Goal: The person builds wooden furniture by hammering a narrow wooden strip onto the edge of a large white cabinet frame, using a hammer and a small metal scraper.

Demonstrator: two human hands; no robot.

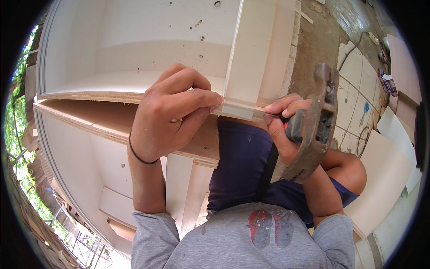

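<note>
A thin see-through strip [244, 110] stretches between my hands, along the edge of a pale cabinet panel [251, 49]. At its left end, my left hand [177, 107] is closed in a pinch, thumb against forefinger. My right hand [286, 121] is closed, its thumb and forefinger at the strip's right end. In that same hand is a rusty, curved metal tool [320, 116] with holes and a black part with an orange-red spot; its exact kind does not show. The tool hides some of the right palm and fingers.
Open white cabinet boxes [148, 31] with raw board edges [89, 95] lie ahead and to the left. My bent knee [351, 175] is at the right. Beyond it are loose boards [380, 179], a cable [354, 49] and a small carton [387, 83] on the tiled floor.
</note>
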